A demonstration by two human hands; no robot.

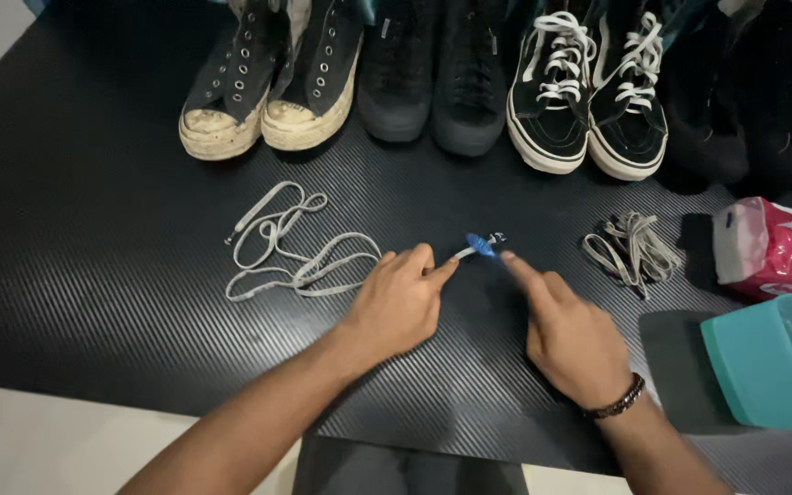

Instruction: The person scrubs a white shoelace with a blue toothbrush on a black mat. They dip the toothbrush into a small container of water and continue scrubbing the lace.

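Ribbed black rubber matting (93, 275) covers the floor, its surface scored with fine diagonal lines. Along its far edge stand three pairs of shoes: canvas high-tops (272, 78) with scuffed cream toe caps, metal eyelets and no laces; all-black trainers (433, 73); and black skate shoes (588, 92) with white laces and white soles. At the right edge sits a teal plastic container (772, 367), smooth and box-shaped; what it holds cannot be seen from this angle. Behind it lies a soft red and white plastic packet (767, 247). A loose grey shoelace (295, 247), flat and woven, sprawls in open loops on the mat to the left of the hands, while a second grey lace (632, 249) lies bundled tight on the right. The person's left hand (401, 302) rests on the mat with fingers curled, forefinger and thumb pinching the white handle end of a small blue-tipped brush (478, 246). The right hand (566, 335), a dark beaded bracelet (618, 401) at its wrist, points its extended forefinger at the brush's blue tip, just short of it or barely touching; motion blur hides which. Its remaining fingers are loosely folded, gripping nothing.
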